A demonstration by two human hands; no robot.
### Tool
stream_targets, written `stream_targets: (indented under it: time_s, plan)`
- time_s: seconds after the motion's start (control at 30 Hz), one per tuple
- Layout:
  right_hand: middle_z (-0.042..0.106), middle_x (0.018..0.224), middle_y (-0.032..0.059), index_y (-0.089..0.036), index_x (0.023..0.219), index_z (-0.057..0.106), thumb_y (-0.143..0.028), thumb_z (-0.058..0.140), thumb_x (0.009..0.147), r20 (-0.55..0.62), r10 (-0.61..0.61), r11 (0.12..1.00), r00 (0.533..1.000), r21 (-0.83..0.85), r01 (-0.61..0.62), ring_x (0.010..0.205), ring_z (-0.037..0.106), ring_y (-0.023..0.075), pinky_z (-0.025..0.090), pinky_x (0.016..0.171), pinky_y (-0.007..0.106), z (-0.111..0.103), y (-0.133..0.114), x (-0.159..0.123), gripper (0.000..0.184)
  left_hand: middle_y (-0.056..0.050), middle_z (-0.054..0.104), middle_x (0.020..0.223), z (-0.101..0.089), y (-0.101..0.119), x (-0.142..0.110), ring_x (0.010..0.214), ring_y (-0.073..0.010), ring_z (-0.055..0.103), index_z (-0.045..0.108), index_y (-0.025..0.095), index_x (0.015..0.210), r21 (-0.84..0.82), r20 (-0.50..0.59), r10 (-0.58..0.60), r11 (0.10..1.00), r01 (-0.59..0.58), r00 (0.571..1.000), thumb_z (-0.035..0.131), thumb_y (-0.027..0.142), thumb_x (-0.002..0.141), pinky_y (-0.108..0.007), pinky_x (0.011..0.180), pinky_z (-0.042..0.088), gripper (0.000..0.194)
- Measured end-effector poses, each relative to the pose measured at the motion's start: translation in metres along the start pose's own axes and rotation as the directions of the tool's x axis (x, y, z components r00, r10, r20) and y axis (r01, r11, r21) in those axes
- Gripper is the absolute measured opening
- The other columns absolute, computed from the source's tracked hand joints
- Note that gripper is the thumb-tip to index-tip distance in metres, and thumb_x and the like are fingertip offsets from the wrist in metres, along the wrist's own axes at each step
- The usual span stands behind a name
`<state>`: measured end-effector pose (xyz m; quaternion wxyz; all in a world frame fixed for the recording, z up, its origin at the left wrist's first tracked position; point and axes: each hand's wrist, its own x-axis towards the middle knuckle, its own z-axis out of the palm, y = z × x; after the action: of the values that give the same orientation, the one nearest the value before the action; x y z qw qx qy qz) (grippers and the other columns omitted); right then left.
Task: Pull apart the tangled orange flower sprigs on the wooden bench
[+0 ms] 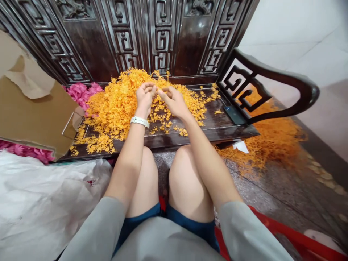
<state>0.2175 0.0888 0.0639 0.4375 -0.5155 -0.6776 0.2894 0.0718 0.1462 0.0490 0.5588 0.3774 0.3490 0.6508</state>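
Over the bench, my left hand [144, 97] and my right hand [174, 100] meet fingertip to fingertip, both pinched closed. Between them is what looks like a small orange artificial flower piece, mostly covered by the fingers. Behind and around the hands spreads a heap of orange artificial flower pieces [116, 105], tallest on the left. Loose orange pieces lie scattered beneath my hands and toward the right. A pale watch band circles my left wrist.
The dark carved wooden bench [214, 127] has a curved armrest [293, 78] on the right, with a phone [234, 115] beside it. Pink flowers [78, 95] and a cardboard box [35, 116] stand left, above a white sack [49, 195]. More orange pieces [280, 137] cover the floor right.
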Motion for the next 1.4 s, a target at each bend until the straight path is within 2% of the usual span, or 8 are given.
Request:
stream_targets:
  time_s: [0.27, 0.5, 0.87, 0.97, 1.07, 1.17, 1.3, 1.4]
  plan:
    - [0.065, 0.103, 0.0071, -0.027, 0.123, 0.069, -0.059, 0.045, 0.115, -0.093, -0.269, 0.963, 0.959, -0.004, 0.270, 0.107, 0.070, 0.0281, 0.061, 0.098, 0.048, -0.009, -0.066, -0.032, 0.041, 0.001, 0.069, 0.083, -0.020, -0.010, 0.021, 0.072, -0.0101, 0.063, 0.062, 0.023, 0.087, -0.018, -0.272, -0.010, 1.000, 0.005, 0.962, 0.070, 0.005, 0.096, -0.022, 0.072, 0.051, 0.022]
    - [0.073, 0.137, 0.0252, -0.010, 0.155, 0.062, -0.019, 0.078, 0.087, 0.119, 0.236, 0.923, 0.965, -0.339, -0.184, 0.130, 0.068, 0.0405, 0.050, 0.123, 0.062, -0.041, 0.019, -0.014, 0.071, -0.002, 0.075, 0.104, -0.029, 0.020, 0.017, 0.087, -0.0110, 0.069, 0.064, 0.027, 0.095, -0.094, -0.127, 0.071, 0.992, -0.084, 0.989, 0.068, 0.009, 0.102, -0.021, 0.078, 0.056, 0.020]
    - [0.068, 0.094, 0.0043, -0.021, 0.110, 0.066, -0.072, 0.068, 0.096, -0.313, 0.057, 0.966, 0.948, 0.258, 0.028, 0.083, 0.062, 0.0177, 0.055, 0.073, 0.030, -0.015, 0.014, 0.005, 0.053, -0.003, 0.077, 0.078, 0.005, 0.005, -0.029, 0.067, -0.0129, 0.071, 0.075, 0.017, 0.087, 0.249, 0.560, -0.305, 0.949, 0.194, 0.771, 0.106, 0.018, 0.064, -0.023, 0.067, 0.058, 0.038]
    - [0.063, 0.081, 0.0010, -0.021, 0.098, 0.065, -0.058, 0.066, 0.103, -0.431, 0.043, 0.968, 0.901, 0.243, 0.070, 0.073, 0.055, 0.0147, 0.048, 0.065, 0.026, -0.035, 0.017, 0.003, 0.037, -0.011, 0.084, 0.104, -0.002, 0.009, -0.025, 0.088, -0.0159, 0.078, 0.079, 0.015, 0.100, 0.249, 0.481, -0.292, 0.950, 0.190, 0.827, 0.097, 0.021, 0.080, -0.026, 0.080, 0.062, 0.027]
    - [0.064, 0.073, -0.0008, -0.018, 0.087, 0.069, -0.041, 0.075, 0.100, 0.000, -0.091, 0.992, 0.996, 0.088, 0.090, 0.067, 0.055, 0.0115, 0.046, 0.061, 0.022, -0.060, 0.004, -0.015, 0.027, -0.008, 0.082, 0.100, -0.022, 0.016, -0.012, 0.078, -0.0110, 0.074, 0.073, 0.017, 0.096, 0.179, 0.038, -0.202, 0.965, 0.192, 0.979, 0.076, 0.013, 0.097, -0.021, 0.073, 0.059, 0.004]
    - [0.070, 0.069, -0.0012, -0.014, 0.084, 0.077, -0.038, 0.084, 0.094, 0.548, -0.281, 0.958, 0.788, 0.112, 0.264, 0.063, 0.062, 0.0107, 0.053, 0.057, 0.021, -0.083, -0.010, -0.038, 0.028, -0.001, 0.073, 0.078, -0.044, 0.019, 0.002, 0.061, -0.0074, 0.064, 0.066, 0.019, 0.094, 0.034, -0.254, -0.236, 0.967, 0.253, 0.938, 0.064, 0.009, 0.099, -0.016, 0.061, 0.051, 0.011]
    - [0.070, 0.070, 0.0014, -0.020, 0.088, 0.077, -0.052, 0.052, 0.114, -0.146, -0.485, 0.818, 0.862, 0.273, 0.507, 0.072, 0.068, 0.0159, 0.063, 0.062, 0.027, -0.103, -0.008, -0.048, 0.049, 0.000, 0.071, 0.075, -0.056, 0.016, 0.009, 0.058, -0.0081, 0.062, 0.066, 0.020, 0.095, -0.054, -0.184, -0.245, 0.970, 0.239, 0.952, 0.067, 0.015, 0.093, -0.016, 0.059, 0.051, 0.005]
    - [0.075, 0.082, 0.0031, -0.026, 0.098, 0.077, -0.061, 0.043, 0.113, -0.513, -0.117, 0.690, 0.851, 0.574, 0.441, 0.069, 0.064, 0.0163, 0.060, 0.065, 0.029, -0.100, 0.004, -0.042, 0.051, -0.004, 0.074, 0.080, -0.050, 0.009, 0.006, 0.064, -0.0133, 0.066, 0.068, 0.021, 0.096, 0.273, -0.135, -0.197, 0.935, 0.228, 0.971, 0.066, 0.022, 0.093, -0.021, 0.061, 0.052, 0.003]
